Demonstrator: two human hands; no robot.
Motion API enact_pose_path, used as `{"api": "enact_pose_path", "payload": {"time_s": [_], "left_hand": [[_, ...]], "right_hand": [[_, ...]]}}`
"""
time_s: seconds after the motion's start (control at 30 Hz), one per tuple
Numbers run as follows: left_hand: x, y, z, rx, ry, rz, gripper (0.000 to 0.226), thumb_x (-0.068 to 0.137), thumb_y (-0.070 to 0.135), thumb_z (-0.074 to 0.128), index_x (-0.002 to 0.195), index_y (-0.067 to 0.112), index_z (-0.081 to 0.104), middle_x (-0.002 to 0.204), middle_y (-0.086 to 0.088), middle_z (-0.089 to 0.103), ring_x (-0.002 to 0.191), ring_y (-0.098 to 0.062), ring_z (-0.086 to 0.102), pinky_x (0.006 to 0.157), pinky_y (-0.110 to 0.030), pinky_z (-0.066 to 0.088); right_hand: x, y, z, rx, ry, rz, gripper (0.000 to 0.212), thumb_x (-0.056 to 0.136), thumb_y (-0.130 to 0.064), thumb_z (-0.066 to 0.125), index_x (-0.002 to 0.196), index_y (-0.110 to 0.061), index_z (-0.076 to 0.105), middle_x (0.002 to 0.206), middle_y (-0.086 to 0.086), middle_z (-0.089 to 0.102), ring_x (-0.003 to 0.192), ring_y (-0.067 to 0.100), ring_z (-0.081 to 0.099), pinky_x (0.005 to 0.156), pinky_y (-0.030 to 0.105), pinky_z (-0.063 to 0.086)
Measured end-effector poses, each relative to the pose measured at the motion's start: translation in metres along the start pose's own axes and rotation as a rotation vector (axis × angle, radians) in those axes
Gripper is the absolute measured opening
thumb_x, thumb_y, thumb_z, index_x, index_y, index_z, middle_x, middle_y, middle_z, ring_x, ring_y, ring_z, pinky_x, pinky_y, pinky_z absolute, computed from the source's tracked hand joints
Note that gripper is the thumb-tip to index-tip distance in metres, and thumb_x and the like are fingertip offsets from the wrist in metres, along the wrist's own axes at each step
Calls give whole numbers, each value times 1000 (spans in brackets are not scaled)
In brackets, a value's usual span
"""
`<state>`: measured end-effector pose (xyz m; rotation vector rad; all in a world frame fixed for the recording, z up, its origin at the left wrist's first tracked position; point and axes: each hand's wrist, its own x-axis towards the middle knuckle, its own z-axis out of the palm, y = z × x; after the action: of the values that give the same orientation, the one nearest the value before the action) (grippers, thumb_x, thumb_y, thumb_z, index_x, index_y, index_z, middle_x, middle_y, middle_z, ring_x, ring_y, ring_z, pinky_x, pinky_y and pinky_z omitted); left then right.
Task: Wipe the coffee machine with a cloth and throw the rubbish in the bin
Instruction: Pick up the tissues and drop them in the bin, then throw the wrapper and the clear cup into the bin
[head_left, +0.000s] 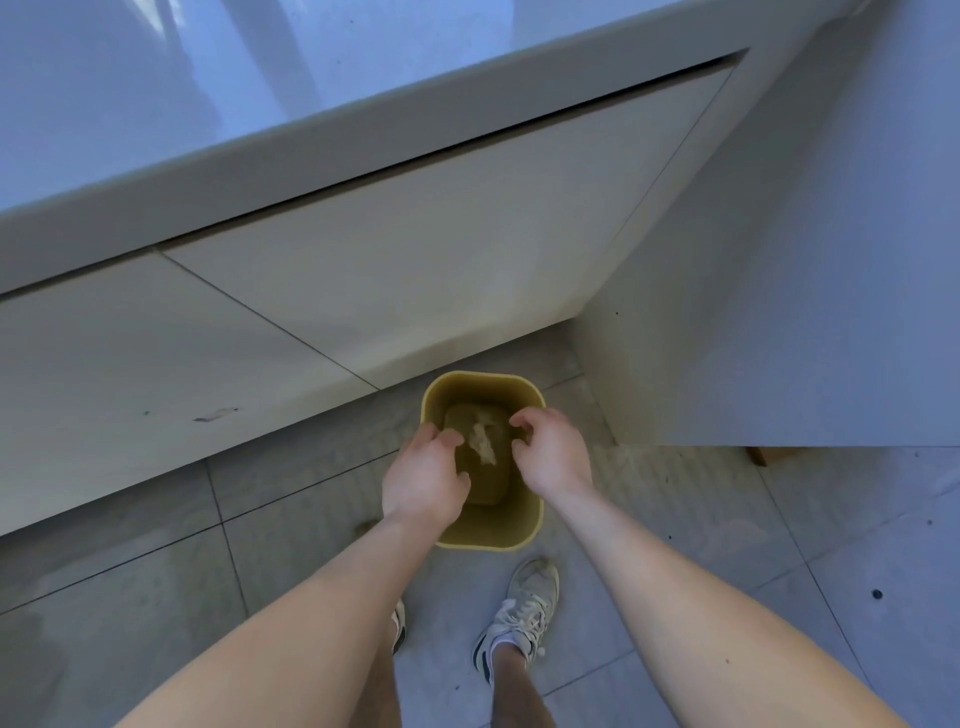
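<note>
One yellow bin (530, 525), centre frame, on the tiled floor | one pale crumpled scrap (483, 441) at its bottom | two hands above its rim: left hand (423, 480) and right hand (553, 454), fingers loosely curled, empty | two white trainers (524, 613) below
</note>
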<state>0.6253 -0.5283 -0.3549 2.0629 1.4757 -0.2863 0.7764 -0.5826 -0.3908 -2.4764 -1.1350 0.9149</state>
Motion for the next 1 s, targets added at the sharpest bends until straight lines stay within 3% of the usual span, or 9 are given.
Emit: {"api": "enact_pose_path", "payload": {"time_s": [0.47,0.8,1.0], "left_hand": [[-4,1,-26,161,71,140,44,88,30,63,130,27,53,124,0,55,108,-21,56,86,-36,54],[-67,26,-119,168,97,177,43,92,36,58,133,28,50,128,1,52,114,-20,54,96,-37,49],[-116,41,-185,167,181,205,39,93,38,55,131,28,52,123,1,53,111,-20,53,92,-36,48]], "right_hand": [[-9,-11,-25,-87,17,-111,29,88,-30,67,116,-31,62,116,-7,62,93,13,65,79,27,57],[-63,-63,-121,-248,-8,-231,38,87,-34,68,124,-33,60,116,-6,62,98,14,63,81,31,59],[-100,-105,-189,-315,-1,-313,35,91,-33,62,125,-30,58,114,-4,59,100,15,57,79,32,58]]}}
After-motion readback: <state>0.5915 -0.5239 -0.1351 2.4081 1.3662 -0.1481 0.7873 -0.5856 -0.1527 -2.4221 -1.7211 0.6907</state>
